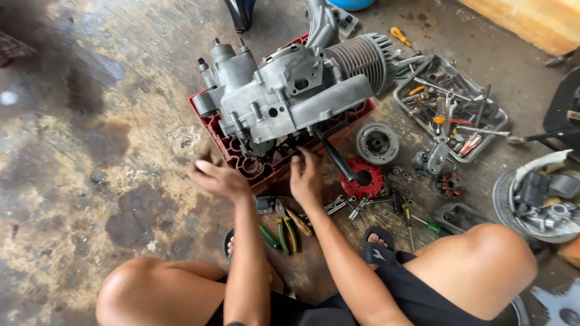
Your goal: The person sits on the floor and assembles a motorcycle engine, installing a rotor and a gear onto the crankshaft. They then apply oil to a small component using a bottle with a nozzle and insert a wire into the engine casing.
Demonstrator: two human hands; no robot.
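Tools fill the grey metal tray (403, 96); a grey finned engine block (290, 90) sits on the red plastic crate (266, 166). Right hand (306, 178) touches the crate, fingers loose; left hand (219, 179) blurred, grip unclear.

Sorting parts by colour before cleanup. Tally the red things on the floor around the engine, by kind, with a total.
Red plastic crate under the grey engine, beside the left hand and right hand: 1
Red round finned part: 1
Total: 2
Small red bits in the metal tool tray are too cluttered to count.
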